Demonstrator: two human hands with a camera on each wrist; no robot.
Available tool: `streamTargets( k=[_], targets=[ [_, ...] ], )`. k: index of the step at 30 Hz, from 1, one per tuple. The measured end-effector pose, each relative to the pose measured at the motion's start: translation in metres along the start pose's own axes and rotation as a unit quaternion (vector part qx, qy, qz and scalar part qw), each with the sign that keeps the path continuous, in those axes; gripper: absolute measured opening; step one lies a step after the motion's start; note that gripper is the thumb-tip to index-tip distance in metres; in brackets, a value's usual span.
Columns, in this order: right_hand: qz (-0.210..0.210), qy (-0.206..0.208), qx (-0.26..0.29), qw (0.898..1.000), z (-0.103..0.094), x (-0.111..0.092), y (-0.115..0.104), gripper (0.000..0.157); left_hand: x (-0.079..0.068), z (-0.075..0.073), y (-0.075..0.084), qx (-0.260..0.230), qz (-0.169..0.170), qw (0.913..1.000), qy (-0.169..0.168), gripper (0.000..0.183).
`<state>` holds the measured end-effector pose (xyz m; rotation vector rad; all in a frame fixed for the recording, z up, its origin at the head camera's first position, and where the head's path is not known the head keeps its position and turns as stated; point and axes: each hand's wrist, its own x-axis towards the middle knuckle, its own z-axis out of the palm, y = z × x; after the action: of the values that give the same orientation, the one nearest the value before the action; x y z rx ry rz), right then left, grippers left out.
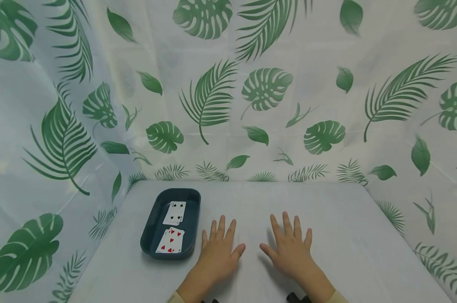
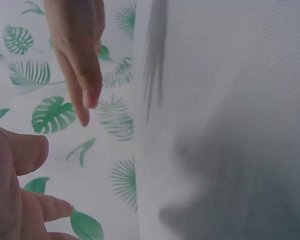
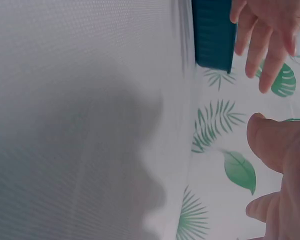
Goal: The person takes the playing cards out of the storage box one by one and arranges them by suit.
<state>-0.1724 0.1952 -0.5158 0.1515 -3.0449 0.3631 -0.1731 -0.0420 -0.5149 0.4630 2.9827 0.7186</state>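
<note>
My left hand is held over the white table with its fingers spread and nothing in it. Just right of it is my right hand, palm down, fingers straight and apart, also holding nothing. Both cast shadows on the surface below. Nearest the left hand stands a dark blue tray. Inside the tray, a card showing black spades tops a small group toward the back. A card with red hearts tops another group toward the front. In the right wrist view, the tray's side wall shows beyond the left hand.
The white tabletop reaches back to a hanging cloth printed with green leaves. More of this cloth hangs along the left and right sides. Dark wrist-camera parts show near the right wrist.
</note>
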Motion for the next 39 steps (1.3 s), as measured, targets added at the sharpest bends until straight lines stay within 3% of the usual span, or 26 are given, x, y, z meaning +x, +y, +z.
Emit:
streamTargets(
  k=[7, 12, 23, 27, 30, 36, 39],
  targets=[
    [-0.016, 0.015, -0.003, 1.000, -0.001, 0.008, -0.003, 0.093, 0.001, -0.017, -0.006, -0.081, 0.007, 0.9963, -0.027, 0.078],
    [-0.022, 0.006, 0.004, 1.000, -0.005, 0.015, -0.012, 0.095, -0.003, -0.034, -0.010, -0.140, -0.009, 0.9890, -0.046, 0.080],
    [-0.064, -0.017, 0.053, 0.996, -0.009, 0.029, -0.032, 0.098, -0.010, -0.064, -0.032, -0.228, -0.050, 0.9717, -0.036, 0.076],
    [-0.085, -0.015, 0.066, 0.994, -0.009, 0.036, -0.037, 0.100, -0.013, -0.078, -0.043, -0.267, -0.084, 0.9595, -0.030, 0.072],
    [-0.095, -0.011, 0.072, 0.993, -0.009, 0.041, -0.042, 0.098, -0.014, -0.088, -0.051, -0.313, -0.093, 0.9451, -0.020, 0.069],
    [-0.102, -0.004, 0.084, 0.991, -0.010, 0.049, -0.055, 0.093, -0.021, -0.109, -0.073, -0.423, -0.081, 0.9018, -0.031, 0.068],
    [-0.102, -0.009, 0.094, 0.990, -0.009, 0.053, -0.062, 0.092, -0.025, -0.114, -0.083, -0.430, -0.101, 0.8970, -0.014, 0.066]
  ],
)
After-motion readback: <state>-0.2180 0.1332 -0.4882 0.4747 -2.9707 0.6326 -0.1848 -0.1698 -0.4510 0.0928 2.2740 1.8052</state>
